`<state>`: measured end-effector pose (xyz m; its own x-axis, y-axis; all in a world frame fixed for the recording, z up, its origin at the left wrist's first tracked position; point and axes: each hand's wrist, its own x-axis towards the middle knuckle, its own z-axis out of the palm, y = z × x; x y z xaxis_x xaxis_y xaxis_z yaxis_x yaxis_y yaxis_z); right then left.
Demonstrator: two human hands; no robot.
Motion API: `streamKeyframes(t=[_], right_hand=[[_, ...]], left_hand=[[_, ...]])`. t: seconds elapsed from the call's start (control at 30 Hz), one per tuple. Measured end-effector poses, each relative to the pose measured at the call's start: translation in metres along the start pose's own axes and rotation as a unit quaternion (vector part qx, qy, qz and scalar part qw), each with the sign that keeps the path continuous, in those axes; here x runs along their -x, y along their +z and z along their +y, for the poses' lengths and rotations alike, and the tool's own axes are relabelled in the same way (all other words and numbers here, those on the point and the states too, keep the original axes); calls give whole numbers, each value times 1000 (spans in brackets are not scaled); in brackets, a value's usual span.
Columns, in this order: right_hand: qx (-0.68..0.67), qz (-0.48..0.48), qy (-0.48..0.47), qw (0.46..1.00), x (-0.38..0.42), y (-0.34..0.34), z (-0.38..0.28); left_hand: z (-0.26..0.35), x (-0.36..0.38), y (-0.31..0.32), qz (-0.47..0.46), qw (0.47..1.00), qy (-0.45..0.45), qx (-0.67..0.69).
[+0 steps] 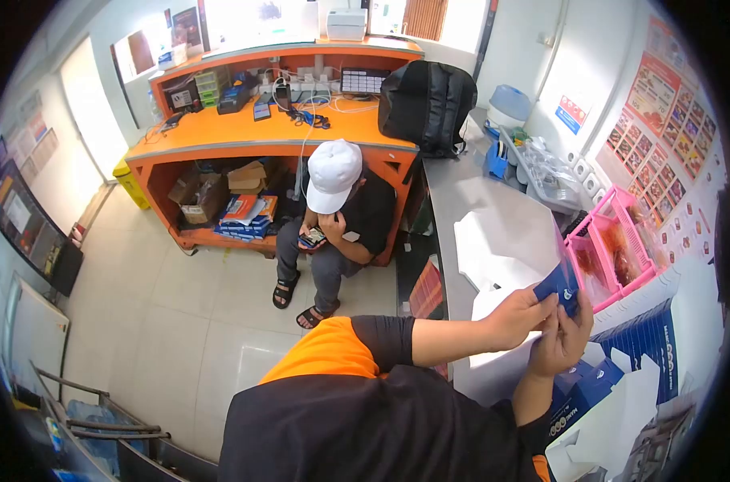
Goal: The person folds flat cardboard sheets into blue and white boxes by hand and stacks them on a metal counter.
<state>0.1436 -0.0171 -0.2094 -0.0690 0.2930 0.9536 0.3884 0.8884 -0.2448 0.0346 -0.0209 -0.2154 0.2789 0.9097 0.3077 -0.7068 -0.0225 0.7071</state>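
Observation:
Both hands are raised together over the counter at the right, around a dark blue cardboard flap (559, 289) with a small white print. My left hand (516, 318) reaches in from the left and pinches the lower left edge of the flap. Close beside it, my right hand (562, 341) grips the flap's lower right part with bent fingers. Behind the flap lies a large white cardboard sheet (501, 241) on the grey counter (449, 201). Below my right hand are blue and white cartons (594, 394), one with its white inner side showing.
Pink plastic baskets (618, 249) with packets stand beyond my hands. A grey tray (551, 173) holds clear plastic items. A black backpack (428, 108) stands by the orange desk (244, 132). A seated person in a white cap (334, 173) holds a phone.

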Motion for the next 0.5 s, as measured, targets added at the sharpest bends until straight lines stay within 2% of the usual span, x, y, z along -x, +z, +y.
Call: streamKeyframes(t=[0.03, 0.1, 0.13, 0.17, 0.2, 0.23, 0.3, 0.33, 0.37, 0.4, 0.43, 0.47, 0.5], right_hand=[[-25, 19, 28, 999, 0, 2, 2], [-20, -72, 4, 997, -9, -5, 1], [-30, -124, -19, 992, -17, -14, -4], [-41, -176, -43, 983, -22, -20, -4], [-139, -212, -6, 967, -15, -31, 15], [-201, -157, 79, 964, -19, -29, 9], [-315, -38, 249, 915, -35, -19, -10], [-270, -81, 220, 934, -44, -10, -8], [-365, -93, 318, 870, -53, -5, -22], [-378, -264, 318, 828, -51, -15, -2], [-381, -426, 308, 761, -57, -19, 5], [-409, -471, 277, 731, -57, -18, 1], [-385, -446, 266, 763, -57, -16, -1]], left_hand=[[-8, -1, -7, -37, 999, 4, 10], [21, 12, -2, -65, 998, 23, 7], [17, 10, -7, -99, 987, 118, -47], [22, 12, -11, -109, 988, 67, -82], [33, 17, -19, -118, 986, 16, -117], [40, 23, -24, -127, 980, -35, -151], [48, 37, -21, -224, 944, -124, -209], [54, 47, -12, -254, 931, -188, -184], [55, 56, -5, -284, 912, -249, -158], [49, 62, -4, -290, 910, -262, -141], [42, 68, -3, -296, 907, -274, -123], [40, 72, -3, -294, 908, -282, -102], [39, 74, -4, -286, 913, -275, -98]])
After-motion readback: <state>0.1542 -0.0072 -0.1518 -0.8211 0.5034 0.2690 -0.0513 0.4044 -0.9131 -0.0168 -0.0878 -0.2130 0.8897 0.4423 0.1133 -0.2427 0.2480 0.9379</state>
